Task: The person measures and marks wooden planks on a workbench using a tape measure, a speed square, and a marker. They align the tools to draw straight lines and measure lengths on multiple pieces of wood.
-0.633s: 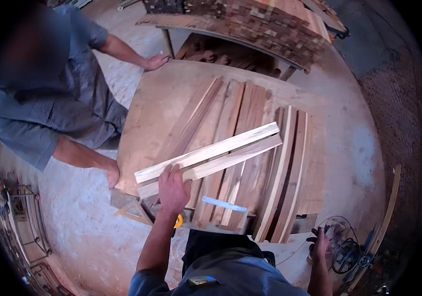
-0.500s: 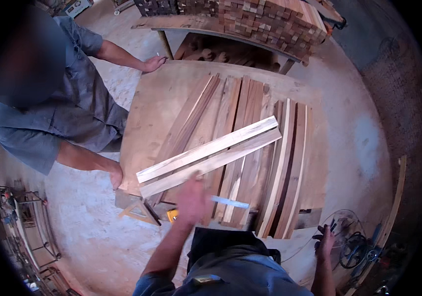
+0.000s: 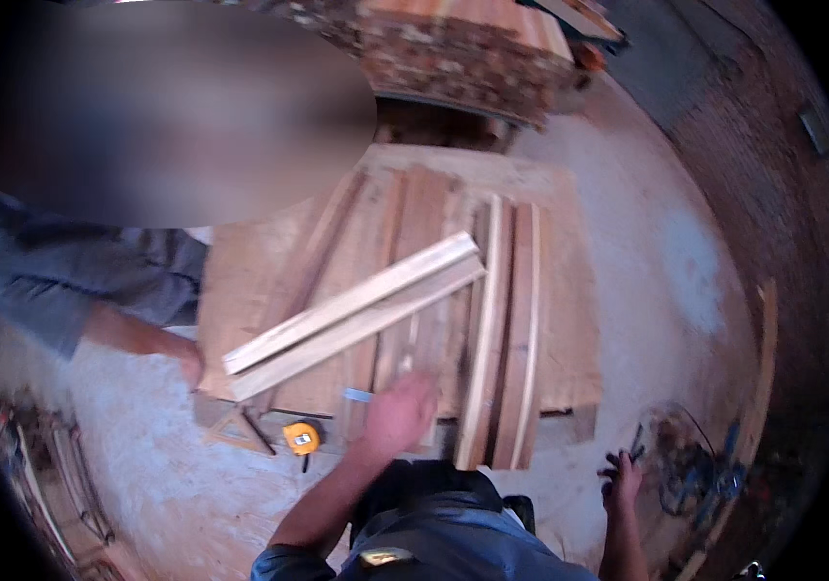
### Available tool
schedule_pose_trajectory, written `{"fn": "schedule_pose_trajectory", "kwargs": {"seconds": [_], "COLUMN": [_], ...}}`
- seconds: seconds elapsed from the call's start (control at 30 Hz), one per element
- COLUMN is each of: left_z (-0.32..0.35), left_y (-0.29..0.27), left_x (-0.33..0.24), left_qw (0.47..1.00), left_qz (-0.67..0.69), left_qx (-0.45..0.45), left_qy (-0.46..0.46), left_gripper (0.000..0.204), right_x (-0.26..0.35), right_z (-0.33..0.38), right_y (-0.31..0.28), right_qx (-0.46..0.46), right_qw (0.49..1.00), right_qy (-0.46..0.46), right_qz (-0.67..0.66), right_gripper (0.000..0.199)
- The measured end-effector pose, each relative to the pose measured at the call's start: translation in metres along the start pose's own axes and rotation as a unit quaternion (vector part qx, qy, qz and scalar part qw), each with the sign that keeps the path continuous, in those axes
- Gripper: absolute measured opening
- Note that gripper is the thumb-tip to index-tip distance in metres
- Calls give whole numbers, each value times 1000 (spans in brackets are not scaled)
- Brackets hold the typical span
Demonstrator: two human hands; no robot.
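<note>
My left hand (image 3: 403, 412) is smeared by motion over the near ends of the boards, its fingers hard to read. It partly covers a short pale-blue strip (image 3: 357, 395); whether it grips the strip is unclear. Two pale boards (image 3: 356, 305) lie slantwise across several brown boards (image 3: 424, 223). Off the table's right side, my right hand (image 3: 622, 482) has its fingers curled at a small dark thing that I cannot make out. A yellow tape measure (image 3: 301, 439) lies at the near left edge, beside a wooden triangle (image 3: 240, 432).
A co-worker's hand (image 3: 190, 366) rests at the left edge of the plywood tabletop (image 3: 569, 339). Stacked wood blocks (image 3: 463, 58) stand on a bench behind. Blue and dark equipment (image 3: 700, 484) is on the right, near a long wooden strip (image 3: 763, 378).
My view has shifted, and the co-worker leans farther in over the table. My left hand has moved right across the pale-blue strip, uncovering the tape measure. My right hand stays out at the side.
</note>
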State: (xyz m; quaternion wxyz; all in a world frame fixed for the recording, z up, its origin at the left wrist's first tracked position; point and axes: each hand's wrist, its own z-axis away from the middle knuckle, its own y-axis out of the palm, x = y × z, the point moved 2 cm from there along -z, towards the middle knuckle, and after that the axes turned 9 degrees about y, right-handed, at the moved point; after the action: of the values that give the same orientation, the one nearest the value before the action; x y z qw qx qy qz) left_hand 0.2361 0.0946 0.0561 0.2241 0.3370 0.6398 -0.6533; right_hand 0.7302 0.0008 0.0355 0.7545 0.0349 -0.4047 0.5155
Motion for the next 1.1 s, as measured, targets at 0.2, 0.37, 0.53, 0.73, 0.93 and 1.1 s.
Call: {"fn": "schedule_pose_trajectory", "kwargs": {"seconds": [0.2, 0.37, 0.53, 0.73, 0.93, 1.1], "left_z": [150, 151, 152, 128, 139, 147], "left_y": [81, 109, 144, 117, 148, 167], "left_x": [41, 26, 38, 2, 19, 22], "left_qw": [999, 983, 991, 987, 977, 951], "left_qz": [23, 63, -35, -94, -104, -188], "left_qx": [44, 165, 127, 111, 171, 208], "left_qy": [-14, -59, 25, -68, -78, 131], "left_gripper": [24, 27, 25, 30, 24, 20], "right_x": [-77, -125, -116, -113, -133, -149], "right_z": [-56, -92, -111, -143, -164, -186], "right_y": [8, -16, -21, -23, -28, -44], "right_qx": [111, 94, 117, 165, 175, 184], "right_qw": [993, 993, 984, 978, 980, 981], "right_qy": [23, 40, 43, 26, 35, 34], "right_qz": [39, 59, 124, 128, 82, 57], "right_gripper": [56, 37, 36, 36, 32, 30]}}
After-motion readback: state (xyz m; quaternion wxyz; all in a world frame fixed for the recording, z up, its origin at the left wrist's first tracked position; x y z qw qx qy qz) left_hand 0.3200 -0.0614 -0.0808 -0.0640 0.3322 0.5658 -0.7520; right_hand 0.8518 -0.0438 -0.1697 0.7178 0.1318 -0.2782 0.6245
